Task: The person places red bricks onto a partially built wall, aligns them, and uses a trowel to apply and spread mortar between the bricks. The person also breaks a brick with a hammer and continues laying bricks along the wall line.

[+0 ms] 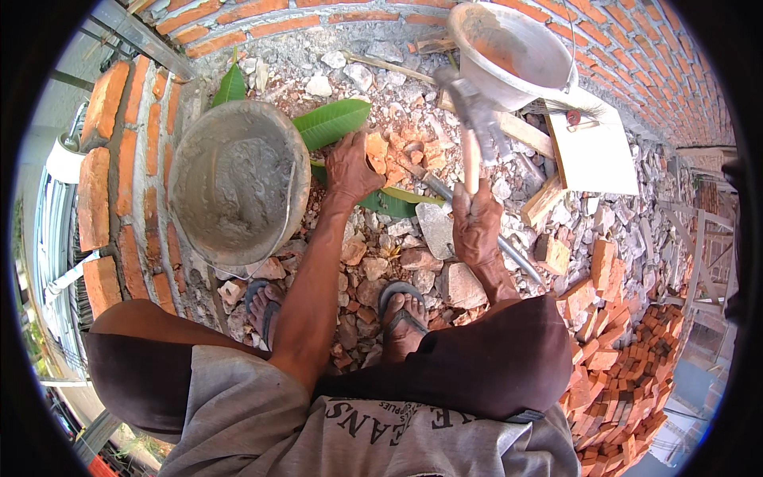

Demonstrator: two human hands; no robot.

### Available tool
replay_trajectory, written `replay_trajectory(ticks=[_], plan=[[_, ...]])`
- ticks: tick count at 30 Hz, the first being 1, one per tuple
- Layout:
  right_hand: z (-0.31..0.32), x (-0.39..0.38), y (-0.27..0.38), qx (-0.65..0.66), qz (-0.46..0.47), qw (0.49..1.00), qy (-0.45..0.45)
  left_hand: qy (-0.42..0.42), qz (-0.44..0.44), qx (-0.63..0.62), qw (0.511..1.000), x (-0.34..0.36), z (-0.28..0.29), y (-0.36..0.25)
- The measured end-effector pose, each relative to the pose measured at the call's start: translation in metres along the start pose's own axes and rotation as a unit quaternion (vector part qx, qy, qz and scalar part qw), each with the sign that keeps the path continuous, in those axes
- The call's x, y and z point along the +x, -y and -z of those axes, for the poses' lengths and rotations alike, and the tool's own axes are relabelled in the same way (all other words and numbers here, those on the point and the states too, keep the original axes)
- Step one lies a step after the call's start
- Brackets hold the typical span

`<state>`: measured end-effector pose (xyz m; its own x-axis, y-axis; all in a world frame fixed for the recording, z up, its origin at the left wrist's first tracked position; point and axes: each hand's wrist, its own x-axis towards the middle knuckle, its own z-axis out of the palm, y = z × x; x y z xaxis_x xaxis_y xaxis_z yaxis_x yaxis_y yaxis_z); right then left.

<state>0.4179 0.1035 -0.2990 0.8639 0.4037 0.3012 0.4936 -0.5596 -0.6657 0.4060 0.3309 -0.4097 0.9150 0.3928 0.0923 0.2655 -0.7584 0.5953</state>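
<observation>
My left hand (354, 171) is closed on a broken orange brick piece (377, 151), low over the rubble. Several smaller brick chunks (413, 151) lie just to its right. In my right hand (478, 222) is a hammer (471, 163), gripped by its wooden handle; its raised metal head is smeared by motion. A grey metal bar (517, 256) runs slantwise beneath the right hand, its far end near the brick chunks. Between my hands lies a flat, pale grey pointed piece (435, 230); whether it is stone or a tool blade I cannot tell.
Left of my left arm stands a bucket (300, 159) of wet grey mortar beside a low brick wall (127, 175). Green leaves (332, 123) lie by its rim. A second bucket (469, 67) and a pale board (608, 163) are at the far right. Bricks (616, 381) are heaped at right.
</observation>
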Motion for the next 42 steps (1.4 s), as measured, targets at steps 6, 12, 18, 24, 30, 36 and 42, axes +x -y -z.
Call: replay_trajectory(ticks=[6, 12, 18, 24, 30, 36, 42], plan=[[-0.009, -0.011, -0.047, -0.146, -0.012, 0.969, 0.200, -0.006, -0.003, -0.003, 1.000, 0.000, 0.006, -0.005], [0.014, -0.011, -0.060, -0.180, -0.065, 0.978, 0.078, 0.017, 0.038, -0.170, 0.985, 0.001, 0.026, -0.014], [0.028, -0.047, -0.060, -0.390, 0.048, 0.917, 0.073, 0.069, 0.130, -0.686, 0.712, 0.026, 0.049, -0.048], [0.033, -0.122, -0.066, -0.293, -0.007, 0.902, 0.318, 0.125, -0.023, -0.861, 0.492, 0.058, 0.105, -0.098], [0.021, -0.130, -0.105, -0.311, -0.081, 0.921, 0.220, 0.094, -0.068, -0.463, 0.879, 0.178, 0.263, -0.113], [0.035, -0.126, -0.115, -0.267, -0.159, 0.924, 0.221, 0.107, 0.128, 0.029, 0.986, 0.210, 0.391, -0.033], [0.054, -0.120, -0.113, -0.243, -0.211, 0.920, 0.226, 0.036, -0.007, 0.334, 0.942, 0.170, 0.479, 0.110]])
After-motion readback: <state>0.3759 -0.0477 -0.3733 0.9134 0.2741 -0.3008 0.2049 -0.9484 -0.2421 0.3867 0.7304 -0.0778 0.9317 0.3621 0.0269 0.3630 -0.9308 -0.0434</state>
